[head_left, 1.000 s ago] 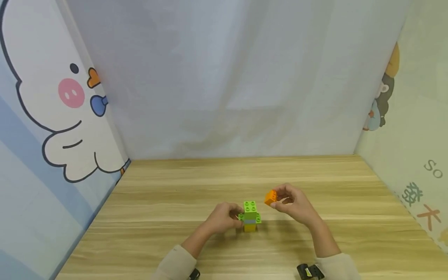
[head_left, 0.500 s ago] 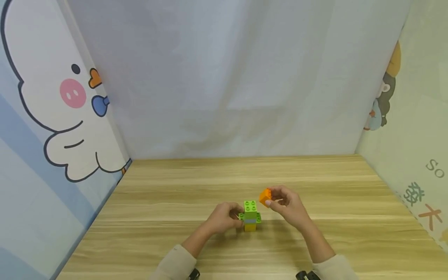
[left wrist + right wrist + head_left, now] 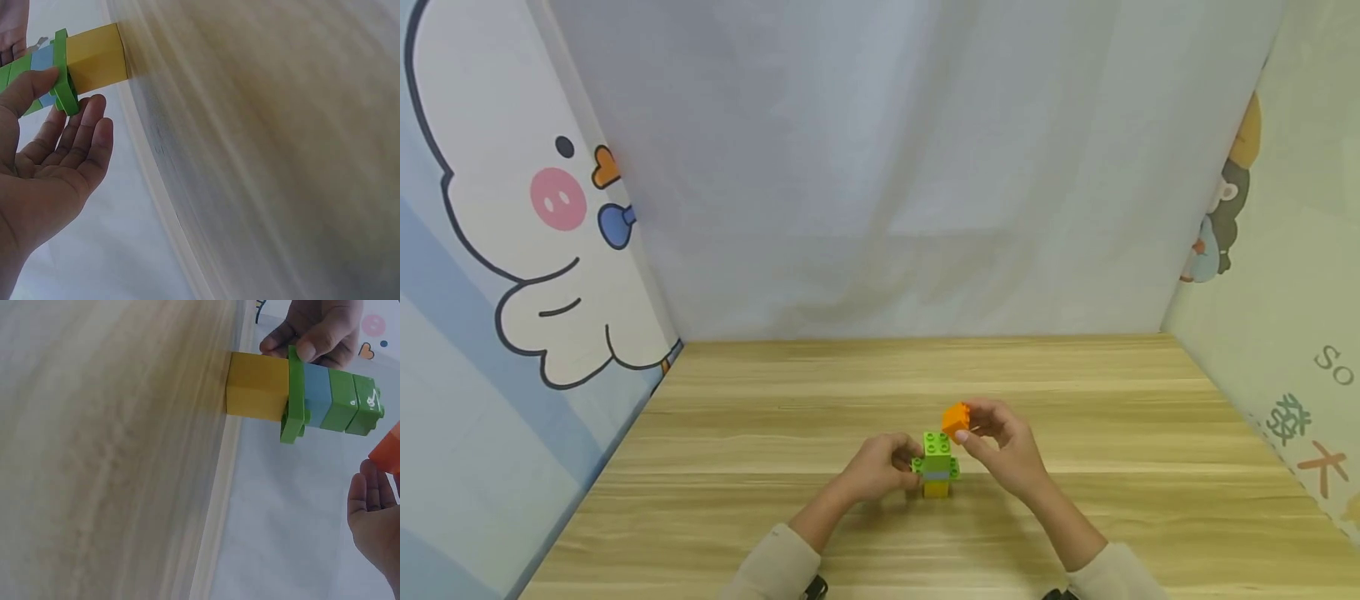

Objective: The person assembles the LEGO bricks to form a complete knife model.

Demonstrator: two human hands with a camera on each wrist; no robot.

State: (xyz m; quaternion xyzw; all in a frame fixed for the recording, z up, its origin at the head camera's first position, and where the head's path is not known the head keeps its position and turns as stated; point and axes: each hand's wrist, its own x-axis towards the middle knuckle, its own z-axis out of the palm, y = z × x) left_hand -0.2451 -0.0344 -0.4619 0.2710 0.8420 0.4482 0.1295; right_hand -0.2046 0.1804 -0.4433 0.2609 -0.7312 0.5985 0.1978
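A tower of toy building bricks [image 3: 937, 450] stands upright on the table. From the bottom up it has a yellow block [image 3: 257, 386], a wider flat green plate [image 3: 295, 394], a blue brick [image 3: 317, 394] and two green bricks [image 3: 342, 401], the top one with a white marking. My left hand [image 3: 880, 468] pinches the end of the green plate between thumb and fingers. An orange brick [image 3: 956, 421] is in my right hand [image 3: 1011, 454], gripped between thumb and fingers. It is tilted, held just above and to the right of the tower's top, apart from it in the right wrist view.
The wooden table [image 3: 775, 375] stretches around both hands. A pale curtain [image 3: 850, 167] hangs behind its far edge. Printed cartoon panels stand at the left [image 3: 535, 250] and right [image 3: 1262, 292] sides.
My right hand has carried the orange brick leftward, from beside the tower to close over its top. The left hand and the tower have stayed in place.
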